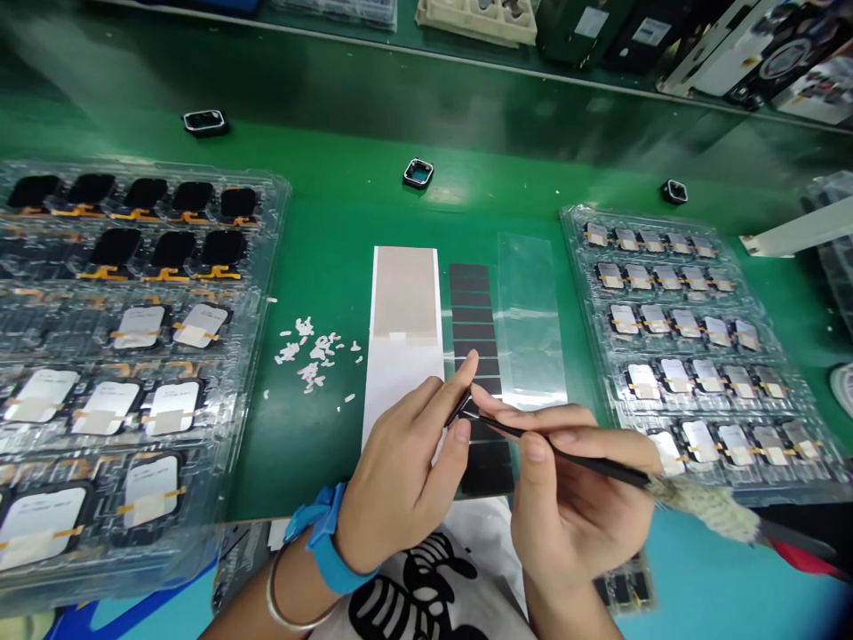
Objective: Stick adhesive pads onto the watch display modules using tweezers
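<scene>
My left hand (400,471), with a blue band at its wrist, pinches a small dark flat piece (458,408) that looks like a watch screen, seen nearly edge-on. Most of that piece is hidden by my fingers. Between the fingers of my right hand (579,498) is a pair of black tweezers (609,464), its handle wrapped in pale fuzzy material. The tips meet the edge of the dark piece. Beneath my hands lies a strip of black rectangular stickers (472,315). A white sheet with beige pieces (405,289) lies left of it, a clear film (528,293) right.
Clear trays of watch screens stand at left (257,356) and right (586,293). White scraps (318,351) are scattered on the green mat. Towards the back sit three watch cases, one in the middle (407,180). A shelf (373,40) with boxes spans the top.
</scene>
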Demonstrator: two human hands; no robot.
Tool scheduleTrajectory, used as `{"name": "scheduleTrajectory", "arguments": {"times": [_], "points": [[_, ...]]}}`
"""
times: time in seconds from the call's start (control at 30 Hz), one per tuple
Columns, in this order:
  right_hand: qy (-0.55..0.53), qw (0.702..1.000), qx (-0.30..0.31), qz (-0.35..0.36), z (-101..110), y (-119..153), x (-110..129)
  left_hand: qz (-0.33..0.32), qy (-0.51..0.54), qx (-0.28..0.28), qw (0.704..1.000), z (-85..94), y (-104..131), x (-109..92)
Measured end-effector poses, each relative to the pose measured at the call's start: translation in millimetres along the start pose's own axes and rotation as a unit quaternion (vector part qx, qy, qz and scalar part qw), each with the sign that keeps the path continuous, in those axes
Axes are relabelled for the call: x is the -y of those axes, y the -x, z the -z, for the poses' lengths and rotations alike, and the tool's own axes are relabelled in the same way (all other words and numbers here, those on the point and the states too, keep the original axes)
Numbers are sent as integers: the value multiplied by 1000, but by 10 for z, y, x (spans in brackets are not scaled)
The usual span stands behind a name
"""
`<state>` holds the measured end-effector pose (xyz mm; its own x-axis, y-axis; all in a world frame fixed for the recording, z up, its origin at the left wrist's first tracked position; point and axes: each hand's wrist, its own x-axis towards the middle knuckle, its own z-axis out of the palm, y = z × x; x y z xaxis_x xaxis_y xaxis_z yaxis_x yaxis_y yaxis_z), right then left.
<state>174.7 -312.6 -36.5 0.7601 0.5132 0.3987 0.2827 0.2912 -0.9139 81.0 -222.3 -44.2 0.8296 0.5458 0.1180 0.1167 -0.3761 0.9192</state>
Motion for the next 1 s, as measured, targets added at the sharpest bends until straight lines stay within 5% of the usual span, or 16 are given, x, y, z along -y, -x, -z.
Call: {"name": "scheduleTrajectory", "arguments": {"times": [1.0], "points": [[2,997,29,65,35,-7,-62,12,-18,5,1000,-5,6,11]]}}
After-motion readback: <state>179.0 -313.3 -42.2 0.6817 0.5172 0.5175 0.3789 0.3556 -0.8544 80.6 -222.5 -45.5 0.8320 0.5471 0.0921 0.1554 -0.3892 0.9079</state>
